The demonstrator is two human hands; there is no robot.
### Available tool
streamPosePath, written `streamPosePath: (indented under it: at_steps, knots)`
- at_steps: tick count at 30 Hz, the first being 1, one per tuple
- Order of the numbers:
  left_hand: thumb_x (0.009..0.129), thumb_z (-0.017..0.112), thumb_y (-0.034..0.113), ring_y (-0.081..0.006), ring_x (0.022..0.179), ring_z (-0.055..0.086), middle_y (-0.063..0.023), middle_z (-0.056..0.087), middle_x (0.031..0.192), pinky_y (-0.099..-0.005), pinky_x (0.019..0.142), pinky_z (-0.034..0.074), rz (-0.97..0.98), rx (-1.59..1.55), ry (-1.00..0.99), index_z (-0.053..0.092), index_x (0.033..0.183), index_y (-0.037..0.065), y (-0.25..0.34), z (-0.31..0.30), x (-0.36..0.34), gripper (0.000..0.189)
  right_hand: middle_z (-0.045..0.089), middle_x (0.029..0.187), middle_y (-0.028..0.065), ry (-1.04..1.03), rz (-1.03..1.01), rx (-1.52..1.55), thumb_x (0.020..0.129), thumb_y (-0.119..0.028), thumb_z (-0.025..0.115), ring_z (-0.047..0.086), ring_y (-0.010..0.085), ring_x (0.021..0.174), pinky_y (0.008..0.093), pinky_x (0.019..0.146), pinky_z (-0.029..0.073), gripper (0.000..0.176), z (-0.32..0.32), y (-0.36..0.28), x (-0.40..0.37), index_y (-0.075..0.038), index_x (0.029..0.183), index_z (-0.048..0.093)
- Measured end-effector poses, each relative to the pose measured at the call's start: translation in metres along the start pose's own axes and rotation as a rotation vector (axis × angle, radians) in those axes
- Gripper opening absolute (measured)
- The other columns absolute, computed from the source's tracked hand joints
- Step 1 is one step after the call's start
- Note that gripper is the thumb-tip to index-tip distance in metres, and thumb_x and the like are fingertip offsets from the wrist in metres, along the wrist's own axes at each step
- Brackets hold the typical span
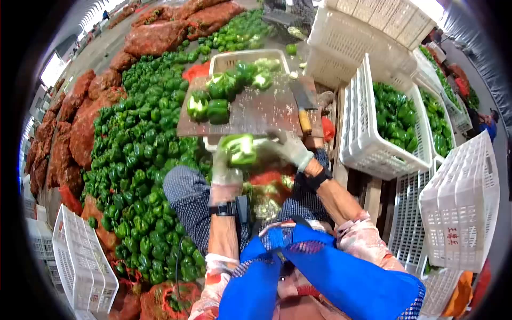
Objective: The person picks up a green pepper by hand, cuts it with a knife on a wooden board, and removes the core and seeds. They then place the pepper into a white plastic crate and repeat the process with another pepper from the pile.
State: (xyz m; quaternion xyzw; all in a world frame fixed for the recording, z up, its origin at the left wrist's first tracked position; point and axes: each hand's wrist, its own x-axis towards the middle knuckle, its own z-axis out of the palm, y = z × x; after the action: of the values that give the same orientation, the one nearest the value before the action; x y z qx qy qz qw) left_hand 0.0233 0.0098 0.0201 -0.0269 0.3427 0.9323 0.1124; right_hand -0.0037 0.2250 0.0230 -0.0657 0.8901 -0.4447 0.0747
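My left hand (225,169), in a pale glove, is closed around a cut green bell pepper (242,151), its pale inner flesh turned up. Close to the pepper's right side is my right hand (292,151), also gloved, its fingers smeared by motion. Just beyond both hands lies a wet cutting board (261,118). Whole and cut bell peppers (217,110) rest on its left and far side. A knife (304,121) with a wooden handle lies along the board's right side, blade pointing away from me.
A pile of green peppers (144,160) spreads on the left, with red mesh sacks (156,38) behind. White crates (358,152) of peppers stand at right, beside stacked crates (360,61). A pale basket (248,54) shows behind the board. Pepper scraps (264,205) lie between my knees.
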Motion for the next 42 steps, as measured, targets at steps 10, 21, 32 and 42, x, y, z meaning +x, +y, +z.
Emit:
streamPosePath:
  at_steps: [10, 21, 32, 42]
  knots:
    - [0.078, 0.076, 0.048, -0.023, 0.109, 0.063, -0.0105, 0.06, 0.125, -0.0409, 0.081, 0.061, -0.093, 0.184, -0.274, 0.042, 0.14, 0.007, 0.005, 0.023, -0.016, 0.081, 0.061, 0.116, 0.0198, 0.216, -0.287, -0.096, 0.083, -0.032, 0.063, 0.062, 0.0367, 0.103, 0.0451, 0.089, 0.05, 0.057, 0.024, -0.009, -0.011, -0.009, 0.133, 0.049]
    - [0.082, 0.072, 0.039, -0.0272, 0.107, 0.063, -0.0109, 0.056, 0.131, -0.0463, 0.082, 0.058, -0.033, 0.095, -0.274, 0.044, 0.138, 0.006, 0.001, 0.023, -0.035, 0.071, 0.061, 0.118, 0.0161, 0.11, -0.279, 0.225, 0.086, -0.022, 0.063, 0.06, 0.0289, 0.107, 0.0392, 0.089, 0.05, 0.041, -0.007, -0.055, -0.062, -0.006, 0.123, 0.058]
    - [0.087, 0.071, 0.03, -0.0224, 0.115, 0.057, -0.0107, 0.049, 0.138, -0.0373, 0.094, 0.051, -0.063, 0.146, -0.334, 0.028, 0.151, 0.009, 0.014, 0.052, -0.041, 0.08, 0.064, 0.088, 0.0007, -0.068, 0.052, 1.152, 0.094, -0.022, 0.061, 0.059, 0.0084, 0.065, 0.0235, 0.052, 0.048, 0.031, -0.001, -0.074, -0.067, -0.005, 0.119, 0.056]
    - [0.088, 0.06, 0.057, -0.0224, 0.125, 0.048, -0.0097, 0.041, 0.146, -0.0367, 0.105, 0.042, -0.081, 0.471, -0.239, 0.031, 0.151, 0.011, 0.007, 0.036, -0.043, 0.083, 0.062, 0.108, 0.0087, -0.229, -0.033, 0.804, 0.09, -0.021, 0.067, 0.059, 0.0101, 0.09, 0.0256, 0.078, 0.051, 0.049, 0.002, -0.078, -0.077, 0.003, 0.129, 0.05]
